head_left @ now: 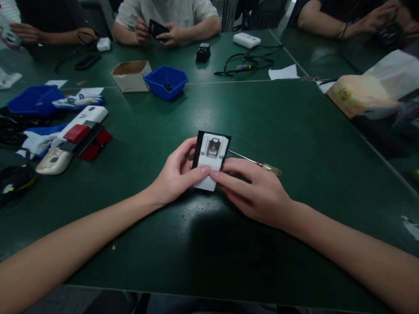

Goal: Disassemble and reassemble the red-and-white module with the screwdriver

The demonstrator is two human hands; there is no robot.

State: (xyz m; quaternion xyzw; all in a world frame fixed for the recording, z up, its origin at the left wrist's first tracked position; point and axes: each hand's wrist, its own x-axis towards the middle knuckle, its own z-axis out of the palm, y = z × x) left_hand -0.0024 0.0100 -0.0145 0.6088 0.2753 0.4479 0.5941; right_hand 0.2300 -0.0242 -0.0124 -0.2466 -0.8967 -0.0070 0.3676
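Observation:
Between my two hands, above the green table, is a small flat black rectangular piece with a white face and a dark picture or inset near its top. My left hand grips its left side, with the thumb across the white face. On the right edge, my right hand closes its thumb and fingers against the same piece. A screwdriver with a clear yellowish handle lies on the table just beyond my right hand; its shaft points left towards the piece.
A blue bin and a cardboard box stand ahead. Gloves, a power bank-like white case and red items are heaped at left. A cable lies at the back. Co-workers sit across the table.

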